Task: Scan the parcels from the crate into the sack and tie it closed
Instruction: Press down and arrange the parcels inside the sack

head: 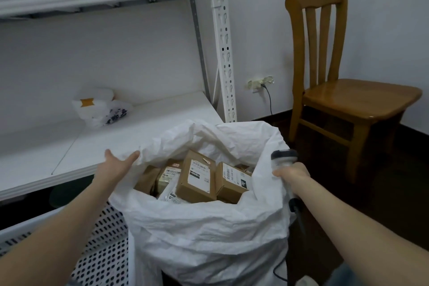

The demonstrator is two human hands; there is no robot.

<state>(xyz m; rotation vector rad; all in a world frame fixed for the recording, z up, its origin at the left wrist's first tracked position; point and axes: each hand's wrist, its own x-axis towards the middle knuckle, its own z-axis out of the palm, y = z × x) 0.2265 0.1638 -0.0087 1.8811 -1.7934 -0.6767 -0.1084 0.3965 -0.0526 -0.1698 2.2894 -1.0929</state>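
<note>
A big white woven sack [209, 227] stands open in front of me, its mouth wide. Several brown cardboard parcels [197, 179] with white labels lie inside, along with flat white packets. My left hand [118, 162] is open, fingers spread, at the sack's left rim, just touching the fabric there. My right hand [291, 173] grips a grey handheld barcode scanner [283, 158] at the sack's right rim, its head pointing up and its cable hanging down. The white perforated crate [102, 239] sits low at the left, against the sack; its inside is hidden.
A white metal shelf [69, 146] runs behind the sack, with a white plastic bag [99, 107] lying on it. The shelf's upright post [225, 53] stands at the back. A wooden chair [343, 100] stands on the dark floor to the right, near a wall socket [260, 83].
</note>
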